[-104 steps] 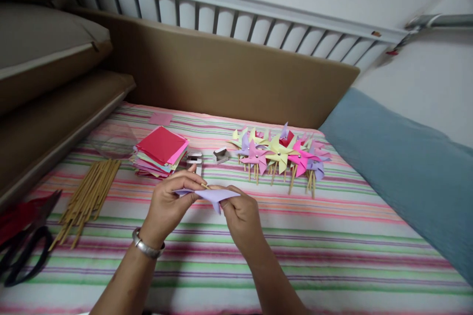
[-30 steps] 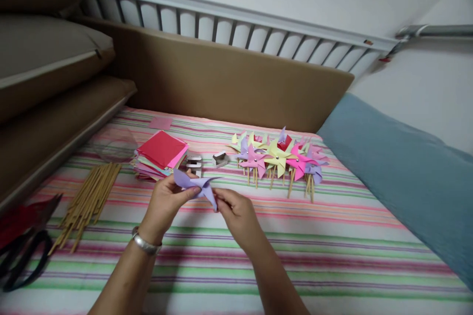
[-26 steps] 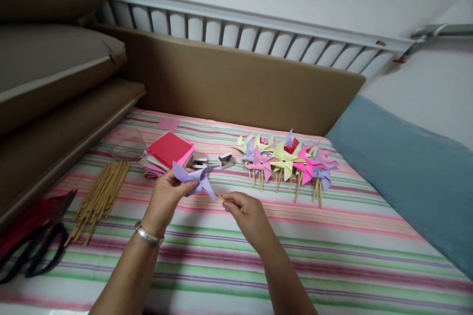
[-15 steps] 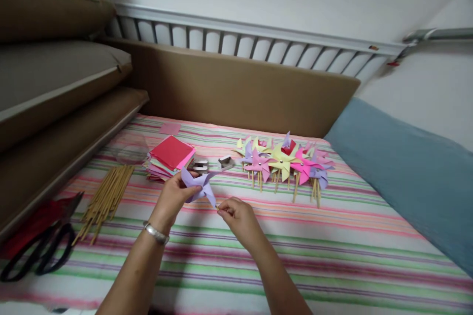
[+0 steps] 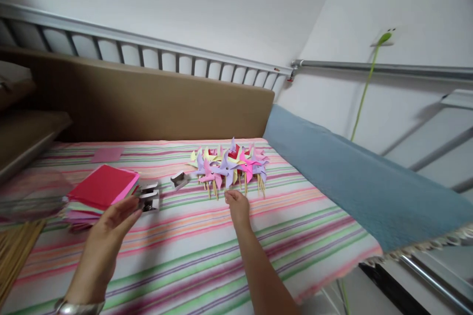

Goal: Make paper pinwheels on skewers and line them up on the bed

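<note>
On the striped cloth (image 5: 192, 236) I see a paper stack (image 5: 101, 187) and a white box (image 5: 151, 203) just beyond the left hand (image 5: 109, 229), loosely spread. The right hand (image 5: 238, 207) pinches the lilac pinwheel (image 5: 226, 169) from below, at the front of the pinwheel cluster (image 5: 246, 165).

Can't see the low end of the lilac paper pinwheel (image 5: 226, 169), hidden by the right grip (image 5: 238, 206), nor all the tan wooden sticks (image 5: 18, 251), cut off at left, or silver metal bracelet (image 5: 81, 308), cut off below. Hard to make out the blurry clear plastic (image 5: 33, 192).
</note>
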Motion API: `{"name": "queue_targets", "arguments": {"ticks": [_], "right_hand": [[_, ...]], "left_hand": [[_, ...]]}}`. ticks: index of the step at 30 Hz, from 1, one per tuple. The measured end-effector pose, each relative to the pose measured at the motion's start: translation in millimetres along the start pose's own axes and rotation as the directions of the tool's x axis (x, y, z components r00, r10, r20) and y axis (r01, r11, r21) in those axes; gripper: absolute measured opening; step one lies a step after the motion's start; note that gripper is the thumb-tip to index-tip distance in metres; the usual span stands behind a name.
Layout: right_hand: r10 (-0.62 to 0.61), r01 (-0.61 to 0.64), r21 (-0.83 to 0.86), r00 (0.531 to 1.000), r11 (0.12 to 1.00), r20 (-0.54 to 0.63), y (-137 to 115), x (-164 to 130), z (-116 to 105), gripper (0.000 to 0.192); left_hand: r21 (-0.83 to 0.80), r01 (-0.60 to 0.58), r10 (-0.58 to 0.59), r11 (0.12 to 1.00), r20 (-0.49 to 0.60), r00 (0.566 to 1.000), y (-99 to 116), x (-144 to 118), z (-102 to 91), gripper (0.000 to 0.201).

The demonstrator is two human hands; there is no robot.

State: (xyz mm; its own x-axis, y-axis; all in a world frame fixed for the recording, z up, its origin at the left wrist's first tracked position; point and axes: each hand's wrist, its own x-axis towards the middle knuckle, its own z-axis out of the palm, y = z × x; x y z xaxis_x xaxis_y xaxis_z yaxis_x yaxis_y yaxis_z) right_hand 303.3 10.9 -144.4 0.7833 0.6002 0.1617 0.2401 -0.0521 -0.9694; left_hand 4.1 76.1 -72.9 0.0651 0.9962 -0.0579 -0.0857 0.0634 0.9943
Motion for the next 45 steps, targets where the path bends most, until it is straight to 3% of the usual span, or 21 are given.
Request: {"name": "queue_targets", "arguments": {"ticks": [5,15,23,27,32,35,39,42,45], "right_hand": [[0.038,-0.038,0.006,0.997,0.999,-0.069,22,10,1,0.03],[0.004,-0.011,-0.079,0.997,0.997,-0.077,38,16,4,0.028],[-0.046,0.035,-0.136,0.996,0.99,-0.079,42,-3,-4,0.025],[-0.087,0.076,-0.168,0.994,0.983,-0.059,40,-26,-15,0.025],[-0.166,0.182,-0.184,0.981,0.966,0.099,31,-71,-23,0.027],[-0.24,0.287,-0.156,0.935,0.945,0.262,19,-104,-17,0.026],[-0.339,0.427,-0.114,0.831,0.897,0.442,-10,-137,7,0.022],[-0.402,0.525,-0.097,0.746,0.846,0.531,-43,-146,36,0.021],[-0.454,0.62,-0.093,0.66,0.779,0.598,-83,-141,71,0.019]], "left_hand": [[0.027,0.004,-0.004,1.0,0.007,1.0,-3,0,0.8,0.043],[0.035,0.021,-0.023,0.999,0.054,0.998,-5,1,1.8,0.045],[0.091,-0.017,0.012,0.996,0.057,0.998,-3,-18,1.9,0.05],[0.184,-0.048,0.052,0.982,-0.018,0.998,-32,-49,-22.9,0.056],[0.354,-0.097,0.112,0.93,-0.023,0.993,-82,-112,-90.0,0.043],[0.489,-0.143,0.159,0.86,0.008,0.987,-96,-156,-122.7,0.034],[0.648,-0.256,0.235,0.718,0.121,0.964,-98,-197,-135.3,0.023],[0.716,-0.331,0.267,0.614,0.207,0.941,-93,-206,-132.5,0.018],[0.764,-0.323,0.228,0.558,0.233,0.945,-85,-202,-132.5,0.018]]}}
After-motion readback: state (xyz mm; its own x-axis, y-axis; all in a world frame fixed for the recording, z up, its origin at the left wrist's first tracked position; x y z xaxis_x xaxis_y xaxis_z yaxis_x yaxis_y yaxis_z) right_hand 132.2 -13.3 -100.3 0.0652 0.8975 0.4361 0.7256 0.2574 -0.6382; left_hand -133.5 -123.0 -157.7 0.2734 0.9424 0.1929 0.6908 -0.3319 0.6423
